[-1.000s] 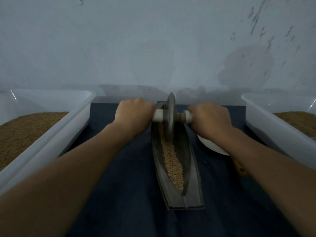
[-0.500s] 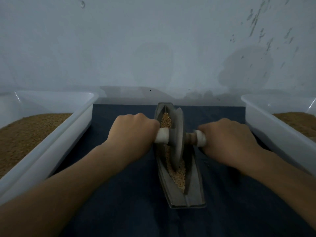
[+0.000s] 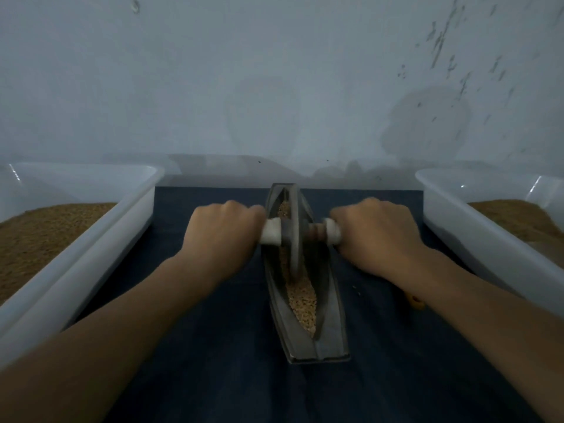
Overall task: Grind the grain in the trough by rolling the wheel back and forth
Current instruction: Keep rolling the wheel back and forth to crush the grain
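Observation:
A dark metal boat-shaped trough [image 3: 331,331] lies lengthwise on the cloth, pointing away from me. Tan grain [image 3: 302,303] fills its groove, mostly in the near half. The thin grinding wheel [image 3: 294,239] stands upright in the groove, in the far half of the trough. An axle with white handle ends runs through the wheel. My left hand [image 3: 222,236] grips the left handle. My right hand [image 3: 377,236] grips the right handle. Both fists are knuckles-up and slightly motion-blurred.
The trough sits on a dark blue cloth [image 3: 213,361]. A white tub [image 3: 91,254] of brown grain stands at the left, and a second white tub [image 3: 476,242] at the right. A small orange object [image 3: 414,300] peeks out beside my right forearm. A grey wall rises close behind.
The wheel rolled from the trough's far end toward me, then a little way back toward the far end. Both hands stayed on the handles throughout.

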